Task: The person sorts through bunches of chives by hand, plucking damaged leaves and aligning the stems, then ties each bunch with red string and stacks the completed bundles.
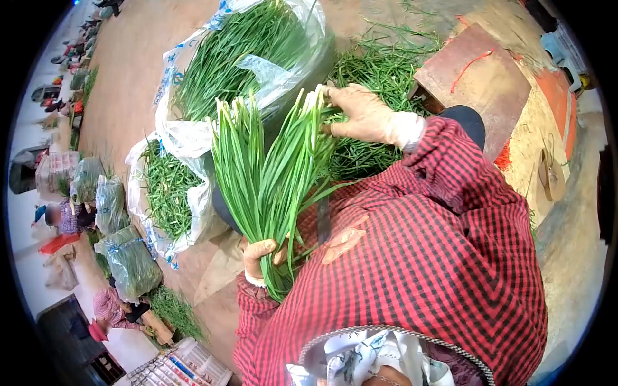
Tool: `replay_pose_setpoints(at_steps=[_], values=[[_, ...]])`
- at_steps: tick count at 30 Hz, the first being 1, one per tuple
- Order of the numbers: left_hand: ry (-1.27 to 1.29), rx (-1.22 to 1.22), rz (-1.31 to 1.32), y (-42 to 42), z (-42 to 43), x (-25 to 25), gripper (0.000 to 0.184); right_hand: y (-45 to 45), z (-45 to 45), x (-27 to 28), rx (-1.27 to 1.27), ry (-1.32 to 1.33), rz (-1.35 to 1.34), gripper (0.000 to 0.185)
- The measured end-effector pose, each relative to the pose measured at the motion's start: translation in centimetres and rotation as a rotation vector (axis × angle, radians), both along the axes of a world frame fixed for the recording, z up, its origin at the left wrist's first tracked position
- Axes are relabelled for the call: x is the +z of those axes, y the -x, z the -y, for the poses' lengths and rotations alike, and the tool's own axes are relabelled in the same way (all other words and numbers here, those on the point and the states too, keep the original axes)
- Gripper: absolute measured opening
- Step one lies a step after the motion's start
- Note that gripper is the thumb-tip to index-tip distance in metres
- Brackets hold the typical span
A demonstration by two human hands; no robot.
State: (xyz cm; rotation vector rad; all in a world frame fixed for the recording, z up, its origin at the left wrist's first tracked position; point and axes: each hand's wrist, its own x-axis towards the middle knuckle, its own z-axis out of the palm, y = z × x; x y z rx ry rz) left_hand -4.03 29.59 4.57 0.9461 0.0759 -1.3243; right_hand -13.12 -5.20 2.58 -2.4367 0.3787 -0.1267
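A bunch of green garlic chives (277, 167) fans out in front of my body, its pale stem ends pointing up and split into two clumps. Low on the leaves, my left hand (261, 254) is closed around the bunch. My right hand (364, 114), in a pale glove with a white cuff, has its fingers closed at the stem ends of the right-hand clump. Just behind the bunch stands a clear plastic bag (309, 71) packed with long chives (241, 55). Loose green trimmings (380, 71) lie under and beyond my right hand.
A smaller white bag (138, 161) holds short green pieces at my left. On the right are a brown board (476, 83) with a red tie (470, 69) and a sandal (552, 174). Filled bags (132, 264), a crate (180, 367) and other people (112, 309) line the far left.
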Motion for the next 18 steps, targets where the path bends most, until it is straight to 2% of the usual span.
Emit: replay_pose_setpoints(at_steps=[2,3,4,6,8,10,11,14,16,17,18], values=[[-0.031,-0.020,0.002,0.1,-0.4,0.0,0.048,-1.0,1.6,-4.3,-0.041,0.026,-0.064,0.048],[-0.003,-0.027,-0.012,0.1,-0.7,0.0,0.049,-1.2,2.1,-4.6,-0.064,0.068,0.265,0.033],[0.027,-0.032,-0.023,0.1,-0.9,0.0,0.050,-0.6,3.4,-4.6,-0.163,-0.241,0.135,0.033],[0.032,0.009,-0.015,0.2,-0.9,0.2,0.050,0.3,6.3,-4.0,-0.432,-0.402,-0.114,0.038],[0.040,0.073,0.007,0.1,-1.0,0.5,0.052,2.9,8.3,-8.1,-0.168,0.009,-0.356,0.059],[-0.008,0.118,0.059,-0.1,-1.1,0.3,0.052,4.0,6.1,-5.7,-0.101,0.123,-0.514,0.080],[-0.027,0.107,0.132,-0.2,-0.4,0.6,0.050,4.4,5.6,-5.5,-0.126,0.013,-0.389,0.094],[-0.103,0.105,0.387,-0.2,3.4,2.0,0.043,3.1,1.8,-1.0,-0.034,-0.881,-0.192,0.102],[-0.225,0.078,0.546,-0.4,5.9,1.9,0.044,2.1,-1.0,0.2,0.141,-1.013,-0.244,0.109],[-0.147,0.088,0.654,-0.5,7.5,0.6,0.044,1.7,-2.3,0.1,0.167,-1.032,-0.164,0.110],[-0.135,0.029,0.735,-0.5,9.0,0.2,0.051,1.1,-3.2,-0.5,0.194,-1.050,-0.085,0.111]])
